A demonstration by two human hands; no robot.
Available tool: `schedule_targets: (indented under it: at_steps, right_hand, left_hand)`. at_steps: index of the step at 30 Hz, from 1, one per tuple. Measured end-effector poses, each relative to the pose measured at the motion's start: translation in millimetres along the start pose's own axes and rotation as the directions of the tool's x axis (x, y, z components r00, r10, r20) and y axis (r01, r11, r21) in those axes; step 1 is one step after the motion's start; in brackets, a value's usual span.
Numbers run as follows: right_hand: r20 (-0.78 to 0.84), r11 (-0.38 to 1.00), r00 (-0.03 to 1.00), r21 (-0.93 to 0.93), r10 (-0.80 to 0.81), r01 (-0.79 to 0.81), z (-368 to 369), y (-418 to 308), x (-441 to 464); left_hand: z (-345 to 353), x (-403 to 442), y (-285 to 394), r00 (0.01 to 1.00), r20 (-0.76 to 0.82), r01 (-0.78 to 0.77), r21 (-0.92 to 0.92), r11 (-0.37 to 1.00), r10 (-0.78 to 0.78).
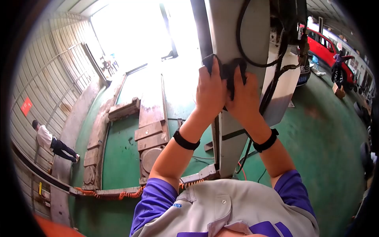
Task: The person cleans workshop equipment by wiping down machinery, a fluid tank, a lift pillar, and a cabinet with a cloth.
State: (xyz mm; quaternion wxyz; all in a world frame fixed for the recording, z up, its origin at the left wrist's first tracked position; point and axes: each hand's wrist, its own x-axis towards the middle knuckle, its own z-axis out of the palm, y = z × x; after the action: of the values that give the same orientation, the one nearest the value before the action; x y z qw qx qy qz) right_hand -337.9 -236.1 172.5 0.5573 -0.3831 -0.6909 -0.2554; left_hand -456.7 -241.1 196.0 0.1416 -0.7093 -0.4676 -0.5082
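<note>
Both of my hands are raised in front of me at a pale upright post [241, 23]. My left hand [212, 90] presses a dark cloth [229, 73] against the post's face, its forefinger stretched upward over it. Close beside it, my right hand [242, 93] grips the same cloth, which bunches between and above the fingers. Part of the cloth is hidden behind the hands. A black hose [241, 29] loops down the post just above my right hand.
Black cables [276, 75] hang right of the post. A platform lift with rusty runways [152, 106] stands on the green floor [122, 138] at left. An orange coiled hose [132, 194] runs along a low rail. One person [55, 142] is at far left, another [338, 73] beside a red car [323, 49].
</note>
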Motion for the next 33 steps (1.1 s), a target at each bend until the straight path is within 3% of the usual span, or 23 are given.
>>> schedule_targets:
  at_steps: [3,6,8,11,14,17,18,19,21,24,25,26,27,31,33]
  right_hand:
    - [0.004,1.000,1.000,-0.011,-0.015,0.015,-14,-11,31]
    - [0.067,1.000,0.997,0.009,0.030,-0.030,-19,-11,45]
    - [0.127,0.998,0.990,-0.012,0.059,-0.058,-20,-9,43]
    - [0.057,0.999,0.998,-0.017,0.041,-0.040,-9,0,28]
    - [0.175,0.989,0.976,0.046,0.131,-0.141,-14,-1,14]
    - [0.205,0.991,0.970,0.014,0.129,-0.134,-11,5,-17]
    - [0.209,0.991,0.970,0.035,0.121,-0.131,-9,8,-31]
    - [0.210,0.991,0.972,0.060,0.105,-0.120,-8,10,-44]
    - [0.223,0.986,0.970,0.117,0.094,-0.122,-9,10,-46]
    - [0.224,0.967,0.970,0.213,0.092,-0.140,-18,-5,-21]
    - [0.202,0.966,0.977,0.233,0.068,-0.116,-21,-8,0]
    - [0.180,0.964,0.983,0.248,0.048,-0.093,-21,-9,19]
    - [0.154,0.969,0.987,0.233,0.048,-0.083,-22,-11,35]
    - [0.052,0.990,0.998,0.132,0.042,-0.049,-9,-6,47]
    - [0.016,0.993,0.998,0.103,0.054,-0.056,0,-1,36]
  left_hand:
    - [-15,25,3,0.982,-0.121,-0.149,-0.001,0.989,0.148]
    - [-30,43,5,0.949,-0.074,-0.295,0.136,0.946,0.307]
    - [-25,40,6,0.967,-0.075,-0.234,0.114,0.965,0.244]
    - [-9,23,0,0.980,-0.094,-0.168,0.079,0.983,0.175]
    - [-3,3,-3,0.988,-0.049,-0.146,0.051,0.988,0.149]
    - [8,-27,-12,0.961,0.009,-0.277,0.112,0.954,0.278]
    - [10,-38,-15,0.970,0.109,-0.224,0.065,0.972,0.216]
    - [10,-45,-19,0.945,0.065,-0.327,0.111,0.939,0.321]
    - [11,-48,-26,0.928,0.059,-0.373,0.116,0.921,0.368]
    - [1,-26,-21,0.963,0.040,-0.270,0.175,0.947,0.268]
    - [-8,-11,-16,0.986,0.039,-0.164,0.076,0.984,0.161]
    - [-18,8,-7,0.990,-0.032,-0.138,0.071,0.988,0.140]
    - [-21,27,-4,0.965,-0.152,-0.206,0.055,0.977,0.212]
    - [-21,45,3,0.965,-0.159,-0.193,0.101,0.976,0.207]
    - [-16,32,8,0.996,-0.068,-0.050,0.119,0.992,0.058]
